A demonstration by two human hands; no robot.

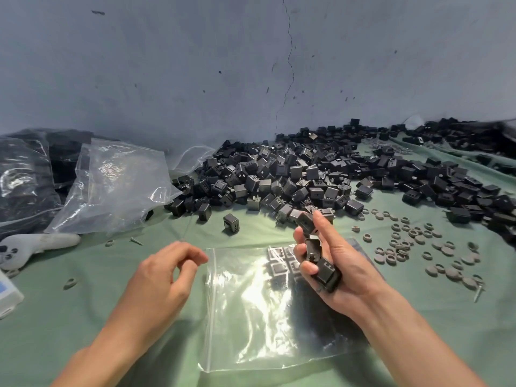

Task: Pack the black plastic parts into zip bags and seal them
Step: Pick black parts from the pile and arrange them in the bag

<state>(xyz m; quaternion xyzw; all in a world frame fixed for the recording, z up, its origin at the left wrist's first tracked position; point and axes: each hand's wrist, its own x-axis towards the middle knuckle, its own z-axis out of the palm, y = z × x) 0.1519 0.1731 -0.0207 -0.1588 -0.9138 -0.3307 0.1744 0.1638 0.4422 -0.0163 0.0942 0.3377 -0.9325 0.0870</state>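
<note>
Right hand (332,263), fingers curled around several black parts (325,270), hovered above the zip bag (251,317) for loading; left hand (164,275), fingers loosely curled and empty, waited beside the bag's zip edge.

I see a clear zip bag (259,308) lying flat on the green cloth (83,317). My right hand (332,266) is over the bag's far corner, holding a row of black parts (321,258) in its fingers. My left hand (164,275) is loosely curled and empty, just beside the bag's edge. A big pile of black parts (307,174) sits behind. Small grey rings (413,247) lie to the right. Large crinkly bags (111,182) rest on the left.
</note>
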